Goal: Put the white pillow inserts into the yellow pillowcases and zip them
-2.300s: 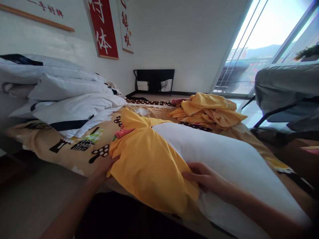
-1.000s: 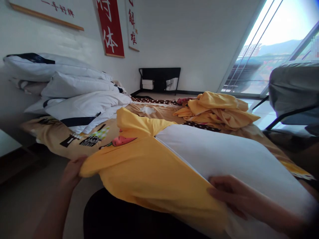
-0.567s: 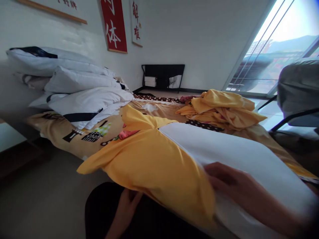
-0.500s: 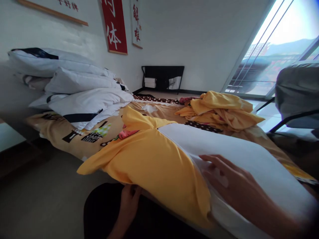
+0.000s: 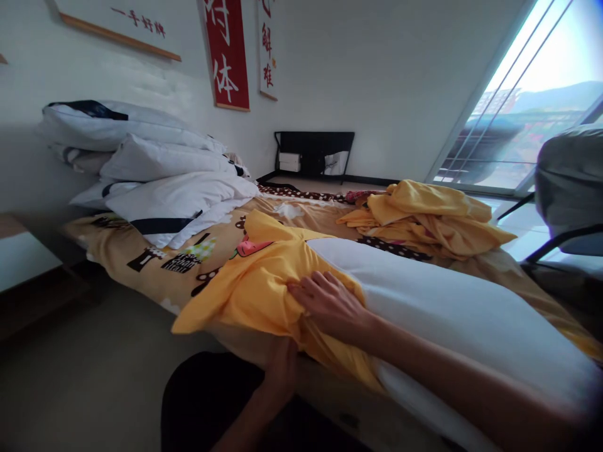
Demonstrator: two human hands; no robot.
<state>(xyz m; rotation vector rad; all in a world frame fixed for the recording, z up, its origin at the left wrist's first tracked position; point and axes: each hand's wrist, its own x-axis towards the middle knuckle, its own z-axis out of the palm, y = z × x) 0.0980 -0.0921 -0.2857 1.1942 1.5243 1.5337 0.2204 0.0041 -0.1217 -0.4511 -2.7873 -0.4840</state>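
- The yellow cover lies over the left end of a long white pillow on the bed, whose patterned sheet shows beneath; the pillow's right part is bare.
- The right hand is on top, fingers curled into the yellow cloth, apparently clutching a bunched fold; the left hand is at the near edge, fingertips hidden by cloth, so I cannot tell whether they grip.
- The step in hand looks like working the cover onto the pillow, filling its left end; it seems only partly on.
- The next move calls for steadying the pillow inside while drawing the cloth evenly rightward; the loose left corner probably needs filling too.
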